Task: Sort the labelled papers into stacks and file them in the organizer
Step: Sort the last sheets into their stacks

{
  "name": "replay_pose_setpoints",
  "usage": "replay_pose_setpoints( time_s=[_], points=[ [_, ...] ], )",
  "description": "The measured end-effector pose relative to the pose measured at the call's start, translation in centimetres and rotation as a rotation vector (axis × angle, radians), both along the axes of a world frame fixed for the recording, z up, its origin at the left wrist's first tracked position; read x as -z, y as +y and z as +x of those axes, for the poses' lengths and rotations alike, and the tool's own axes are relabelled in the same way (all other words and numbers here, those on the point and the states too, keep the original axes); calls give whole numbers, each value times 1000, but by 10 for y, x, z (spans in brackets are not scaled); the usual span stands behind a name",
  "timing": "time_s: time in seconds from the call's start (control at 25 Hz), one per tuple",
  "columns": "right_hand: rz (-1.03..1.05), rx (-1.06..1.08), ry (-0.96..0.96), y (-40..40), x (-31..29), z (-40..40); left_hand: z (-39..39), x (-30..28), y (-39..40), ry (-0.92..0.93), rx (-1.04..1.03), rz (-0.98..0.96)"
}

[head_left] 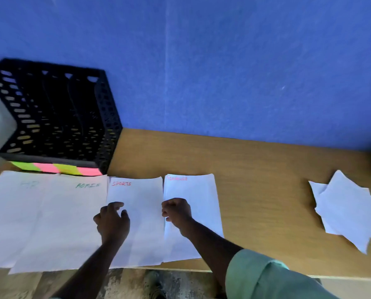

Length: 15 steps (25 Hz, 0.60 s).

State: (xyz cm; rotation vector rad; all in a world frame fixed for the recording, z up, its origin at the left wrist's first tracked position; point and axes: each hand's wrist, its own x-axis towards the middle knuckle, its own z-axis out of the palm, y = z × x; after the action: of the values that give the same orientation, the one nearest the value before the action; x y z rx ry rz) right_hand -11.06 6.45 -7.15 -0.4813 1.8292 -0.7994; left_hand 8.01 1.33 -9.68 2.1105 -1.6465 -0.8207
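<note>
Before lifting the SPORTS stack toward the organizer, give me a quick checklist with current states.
1. SPORTS stack label readable: ok.
2. Left hand on the stack's left edge: ok; grip cannot tell.
3. Right hand at the right edge, fingers curled: ok; grip cannot tell.
4. Neighbouring ADMIN stack and FINANCE stack separate from it: cannot tell, edges meet.
5. Organizer slots free: ok, no papers seen inside.
6. Loose papers all sorted: not ok.

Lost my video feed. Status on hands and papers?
Left hand and right hand at white SPORTS stack edges. Black mesh organizer holds no papers. Loose unsorted pile far right.
</note>
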Motion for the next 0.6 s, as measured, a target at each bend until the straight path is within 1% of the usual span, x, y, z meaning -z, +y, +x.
replay_pose_setpoints(
  time_s=[0.16, 0.24, 0.32, 0.4, 0.44, 0.52, 0.6],
  points=[
    [-38, 93, -17, 43, 1, -82, -74, -7, 14, 39, 226, -88],
    [-50, 144, 0, 72, 3, -131, -120, -13, 30, 70, 263, -104],
    [-54, 157, 70, 103, 3, -181, -166, -18, 51, 100, 285, -85],
    [-18, 122, 199, 138, 5, -239, -216, -17, 73, 112, 330, -68],
    [28, 74, 296, 157, 7, -268, -241, -14, 84, 121, 349, -54],
    [133, -34, 549, 193, 13, -320, -283, -10, 106, 154, 368, -9],
    [236, -63, 801, 226, 18, -363, -315, -7, 129, 192, 343, 48]
  ],
)
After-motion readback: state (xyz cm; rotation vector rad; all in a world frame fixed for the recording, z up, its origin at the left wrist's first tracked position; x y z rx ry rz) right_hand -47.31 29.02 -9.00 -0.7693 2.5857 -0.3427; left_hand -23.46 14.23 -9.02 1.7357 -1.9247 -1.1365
